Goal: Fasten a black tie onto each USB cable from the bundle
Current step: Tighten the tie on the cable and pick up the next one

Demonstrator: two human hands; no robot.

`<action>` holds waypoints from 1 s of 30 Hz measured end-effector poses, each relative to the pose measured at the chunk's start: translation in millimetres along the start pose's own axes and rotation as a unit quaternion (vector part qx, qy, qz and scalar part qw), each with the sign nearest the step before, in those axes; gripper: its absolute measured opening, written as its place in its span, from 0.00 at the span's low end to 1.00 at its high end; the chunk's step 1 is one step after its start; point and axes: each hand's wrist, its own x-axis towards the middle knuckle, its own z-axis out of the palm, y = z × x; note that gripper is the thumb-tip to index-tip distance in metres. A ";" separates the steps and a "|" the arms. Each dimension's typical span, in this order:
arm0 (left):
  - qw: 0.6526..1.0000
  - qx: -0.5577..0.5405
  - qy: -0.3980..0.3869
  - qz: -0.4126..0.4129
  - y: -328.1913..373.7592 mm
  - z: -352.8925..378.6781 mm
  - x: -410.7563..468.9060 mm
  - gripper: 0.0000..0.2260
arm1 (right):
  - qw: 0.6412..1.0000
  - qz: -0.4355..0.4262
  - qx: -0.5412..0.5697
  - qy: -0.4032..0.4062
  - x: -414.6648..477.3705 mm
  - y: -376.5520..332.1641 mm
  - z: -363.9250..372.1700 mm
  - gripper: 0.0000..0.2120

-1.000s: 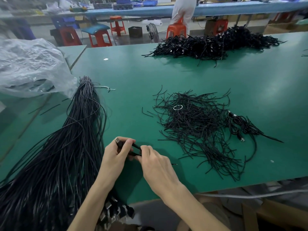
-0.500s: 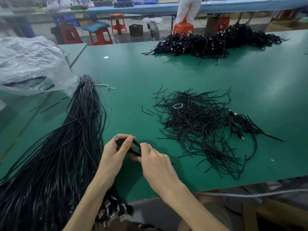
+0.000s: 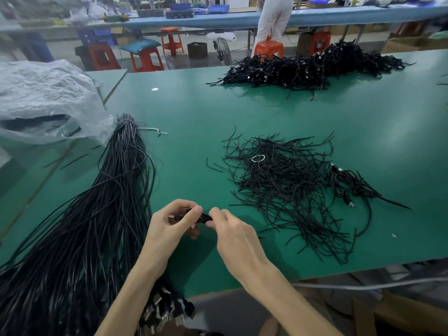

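My left hand point(image 3: 169, 226) grips a folded black USB cable point(image 3: 202, 217) just above the table's front part, thumb across it. My right hand point(image 3: 232, 236) pinches the same cable's right end, where a thin black tie seems to lie; the tie itself is mostly hidden by the fingers. A long bundle of black USB cables point(image 3: 97, 214) lies along the left of the green table point(image 3: 194, 112), its plugs hanging over the front edge. A loose heap of black ties point(image 3: 286, 187) lies to the right of my hands.
One tied cable point(image 3: 349, 187) lies at the heap's right edge. A large pile of finished cables point(image 3: 310, 66) sits at the far side. A crumpled clear plastic bag point(image 3: 43, 98) lies at the left. A person in white point(image 3: 274, 18) stands beyond, among orange stools.
My hands have stayed in place, with the fingers shifting slightly along the cable. My head has tilted a little, so the scene sits lower in view.
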 end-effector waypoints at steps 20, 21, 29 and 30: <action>0.955 0.269 -0.117 0.052 -9.7 21.0 -0.7 0.15 | 0.976 -0.138 -0.164 0.038 25.7 29.4 -31.6 0.05; 0.951 0.283 -0.112 0.051 -10.4 20.8 0.0 0.17 | 0.971 -0.148 -0.180 0.047 27.3 31.4 -29.5 0.05; 0.955 0.292 0.035 0.035 -6.5 13.2 1.8 0.24 | 0.952 -0.071 -0.174 0.240 26.2 35.6 -20.3 0.19; 0.955 0.291 0.046 0.020 -6.8 12.6 2.4 0.24 | 0.956 -0.034 -0.163 0.240 26.3 38.1 -22.2 0.18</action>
